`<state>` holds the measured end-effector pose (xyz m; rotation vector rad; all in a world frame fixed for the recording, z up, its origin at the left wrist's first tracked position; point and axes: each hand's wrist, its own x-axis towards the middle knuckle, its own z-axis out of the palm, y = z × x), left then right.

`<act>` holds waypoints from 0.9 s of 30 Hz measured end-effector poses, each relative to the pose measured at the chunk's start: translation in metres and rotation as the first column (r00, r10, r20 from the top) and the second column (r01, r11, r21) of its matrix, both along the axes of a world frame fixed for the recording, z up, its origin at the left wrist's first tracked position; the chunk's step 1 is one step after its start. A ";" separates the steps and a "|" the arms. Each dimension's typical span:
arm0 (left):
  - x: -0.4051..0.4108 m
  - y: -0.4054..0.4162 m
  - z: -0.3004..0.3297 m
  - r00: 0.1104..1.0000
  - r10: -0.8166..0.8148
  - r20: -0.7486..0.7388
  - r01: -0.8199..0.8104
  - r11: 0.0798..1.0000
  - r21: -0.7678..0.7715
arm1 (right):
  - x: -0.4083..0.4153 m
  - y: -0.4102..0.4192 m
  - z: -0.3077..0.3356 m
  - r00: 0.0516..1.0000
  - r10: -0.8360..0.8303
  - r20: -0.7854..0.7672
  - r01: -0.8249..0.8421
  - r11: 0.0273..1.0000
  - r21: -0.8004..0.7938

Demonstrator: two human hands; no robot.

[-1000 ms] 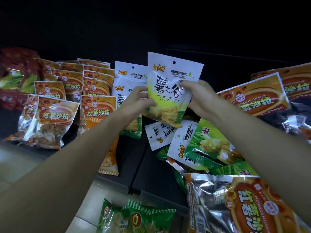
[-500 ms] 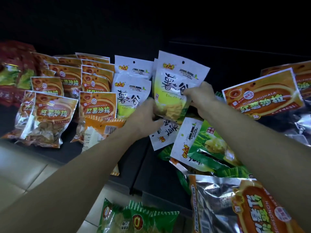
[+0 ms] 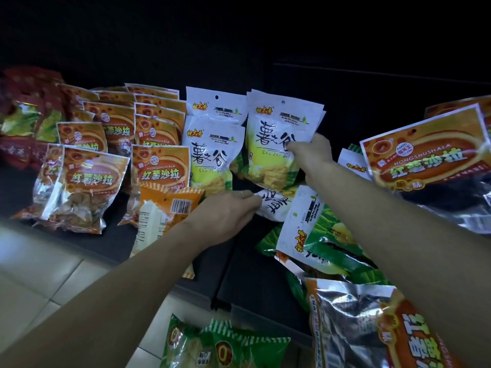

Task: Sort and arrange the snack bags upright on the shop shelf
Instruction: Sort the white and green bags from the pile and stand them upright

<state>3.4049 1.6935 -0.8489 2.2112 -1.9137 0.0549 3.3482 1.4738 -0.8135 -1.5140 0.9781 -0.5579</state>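
White-and-green pouch (image 3: pixel 279 139), lettered "薯之谷" over "Shu Zhi gu", stands upright at the middle of the black shelf (image 3: pixel 247 274); yellow logo at its top left, hang-hole above. Right hand (image 3: pixel 310 152) grips its right edge, fingers curled over the printed face.

Second white pouch (image 3: pixel 212 155), same lettering, stands just left of it, with a third (image 3: pixel 215 104) showing behind.

Fallen white pouch (image 3: pixel 273 205) lies flat below the held one, its characters upside down. Left hand (image 3: pixel 225 211) pinches its left end, fingers curled; a ring shows on one finger.

Green-and-white bag (image 3: pixel 318 235) lies tilted beside the fallen pouch, under the right forearm.

Orange bags (image 3: pixel 159 166) marked "HONGSHUSHALA" and "红薯沙拉" stand in rows at left; one front bag (image 3: pixel 82 187) leans. A larger one (image 3: pixel 425 155) of the same label tilts at right.

Orange packet (image 3: pixel 164 216), barcode side up, lies beneath the left wrist.

Silver-and-orange bag (image 3: pixel 372 328) lies at lower right; green bags (image 3: pixel 220 346) at the bottom edge. Red packets (image 3: pixel 24 102) at far left are too dim to read.
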 end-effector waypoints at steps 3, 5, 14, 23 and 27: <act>-0.003 -0.004 0.022 1.000 -0.026 0.008 0.027 0.988 -0.154 | 0.000 -0.002 0.004 1.000 0.017 0.013 -0.017 1.000 0.004; -0.006 -0.007 0.035 1.000 -0.013 0.016 0.016 0.977 -0.211 | -0.001 -0.003 0.007 0.999 0.016 0.046 -0.017 1.000 0.011; -0.010 0.000 0.075 0.991 0.103 -0.083 -0.128 0.904 -0.408 | -0.001 -0.002 0.011 0.999 0.027 -0.033 -0.028 0.999 -0.018; 0.006 0.003 0.104 0.978 0.206 -0.024 -0.196 0.879 -0.435 | -0.009 0.018 -0.010 0.919 0.191 -0.345 -0.168 0.981 0.098; 0.003 -0.005 0.101 0.988 0.157 -0.005 -0.149 0.921 -0.360 | -0.005 0.015 -0.007 0.915 0.153 -0.374 -0.152 0.988 0.032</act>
